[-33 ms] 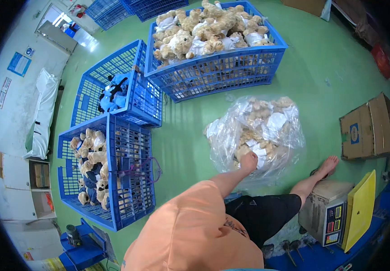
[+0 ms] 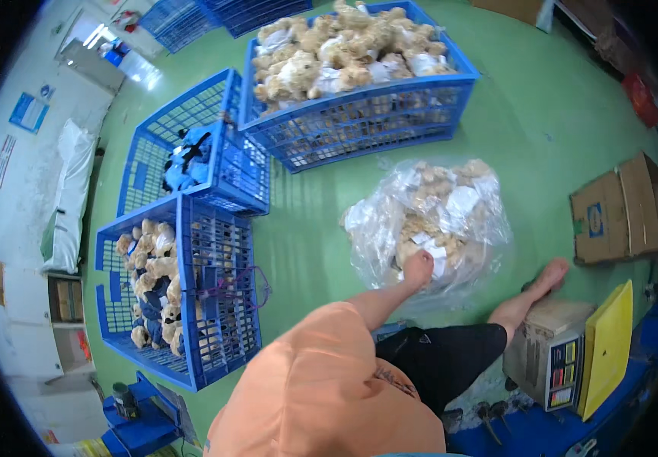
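Note:
A clear plastic bag (image 2: 371, 244) stands on the green floor in front of me. Cream plush toys (image 2: 420, 225) with white pieces fill it. My left hand (image 2: 419, 268) is at the near side of the bag, over the plush toys and beside a white piece (image 2: 440, 257). Its fingers are curled closed, and what they grip, if anything, is hidden. My left arm reaches there from an orange sleeve. My right hand does not show.
A blue crate (image 2: 359, 114) heaped with cream plush toys stands beyond the bag. Two more blue crates, one with blue toys (image 2: 188, 160) and one with cream toys (image 2: 163, 266), stand left. At right are a cardboard box (image 2: 610, 217), a scale (image 2: 561, 365) and a bare leg (image 2: 530, 293).

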`<state>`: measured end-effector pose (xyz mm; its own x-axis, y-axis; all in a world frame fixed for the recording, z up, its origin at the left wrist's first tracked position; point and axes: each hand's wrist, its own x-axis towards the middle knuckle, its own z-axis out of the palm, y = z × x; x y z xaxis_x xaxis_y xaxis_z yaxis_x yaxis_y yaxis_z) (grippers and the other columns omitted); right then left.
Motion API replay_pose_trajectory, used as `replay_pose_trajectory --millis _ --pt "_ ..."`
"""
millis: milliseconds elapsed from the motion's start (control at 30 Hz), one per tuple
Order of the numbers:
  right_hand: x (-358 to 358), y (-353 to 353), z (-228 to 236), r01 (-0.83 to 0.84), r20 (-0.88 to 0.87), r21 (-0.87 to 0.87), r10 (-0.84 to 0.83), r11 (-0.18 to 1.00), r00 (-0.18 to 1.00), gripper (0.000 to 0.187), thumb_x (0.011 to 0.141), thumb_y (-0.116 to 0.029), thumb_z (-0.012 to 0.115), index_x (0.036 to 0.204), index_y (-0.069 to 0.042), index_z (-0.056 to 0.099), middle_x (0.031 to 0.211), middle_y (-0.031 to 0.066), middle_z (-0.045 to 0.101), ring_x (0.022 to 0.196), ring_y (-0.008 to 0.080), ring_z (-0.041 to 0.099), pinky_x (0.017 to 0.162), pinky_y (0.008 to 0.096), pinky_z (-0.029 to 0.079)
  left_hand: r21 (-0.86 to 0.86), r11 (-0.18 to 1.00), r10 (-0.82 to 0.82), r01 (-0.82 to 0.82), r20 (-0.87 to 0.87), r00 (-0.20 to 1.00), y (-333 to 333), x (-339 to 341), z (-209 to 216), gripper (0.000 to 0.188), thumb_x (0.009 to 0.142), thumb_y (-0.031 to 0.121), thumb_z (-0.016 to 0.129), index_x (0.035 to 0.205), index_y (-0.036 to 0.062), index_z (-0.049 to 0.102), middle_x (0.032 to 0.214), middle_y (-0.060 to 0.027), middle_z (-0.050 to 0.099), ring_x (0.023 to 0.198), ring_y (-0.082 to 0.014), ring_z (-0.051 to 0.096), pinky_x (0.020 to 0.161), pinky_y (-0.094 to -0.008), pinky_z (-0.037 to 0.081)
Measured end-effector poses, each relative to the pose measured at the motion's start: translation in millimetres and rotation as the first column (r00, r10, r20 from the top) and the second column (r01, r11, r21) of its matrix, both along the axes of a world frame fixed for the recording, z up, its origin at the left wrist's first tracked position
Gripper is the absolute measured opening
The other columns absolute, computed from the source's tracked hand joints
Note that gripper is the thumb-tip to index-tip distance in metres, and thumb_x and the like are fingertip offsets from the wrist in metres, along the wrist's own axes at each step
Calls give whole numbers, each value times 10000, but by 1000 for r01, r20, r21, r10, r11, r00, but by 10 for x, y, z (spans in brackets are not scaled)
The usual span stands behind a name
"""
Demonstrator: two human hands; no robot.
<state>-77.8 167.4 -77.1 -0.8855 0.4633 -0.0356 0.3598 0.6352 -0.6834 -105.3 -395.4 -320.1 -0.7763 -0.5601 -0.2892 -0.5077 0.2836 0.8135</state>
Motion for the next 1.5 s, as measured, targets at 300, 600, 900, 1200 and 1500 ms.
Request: replay_pose_trajectory --millis 300,600,900,1200,1500 --pt "2430 417 993 441 -103 368 -436 818 894 371 1039 -413 515 1105 -95 696 816 24 621 706 133 548 682 270 464 493 687 -68 534 -687 723 7 -260 2716 157 804 -47 533 891 55 614 938 -37 605 845 -129 520 807 -234 402" --pt "1517 -2031 1356 -125 -260 -440 7 889 965 346 985 -108 565 1314 0 558 1264 127 621 1127 213 596 1000 336 464 452 -145 -267 880 -875 405 1404 170 3531 179 795 -80 561 924 41 586 950 -60 595 837 -159 523 769 -248 402" --pt "1954 -1888 1083 -113 -282 -821 -226 560 932 415 1005 -226 494 1305 54 553 1306 163 606 1130 216 592 1017 341 447 -112 -408 -588 906 -727 -355 2222 940 3470 170 826 -63 593 974 20 606 929 -69 602 848 -175 550 802 -272 442" --pt "2139 -1634 1023 -432 -544 -831 -347 351 764 437 954 -103 460 1357 46 538 1373 166 587 1124 208 614 975 293 485 325 -104 -777 940 -616 127 2721 937 3358 270 875 -5 628 1145 4 619 1008 -81 660 921 -154 589 858 -277 485" --pt "2265 -1396 785 -71 -368 -788 -376 612 851 421 928 -50 500 1343 10 547 1293 153 624 1088 240 628 946 321 502 499 -331 -930 801 -317 -187 2958 1010 3360 352 929 38 607 1272 -27 564 1076 -95 678 868 -125 619 759 -237 518"
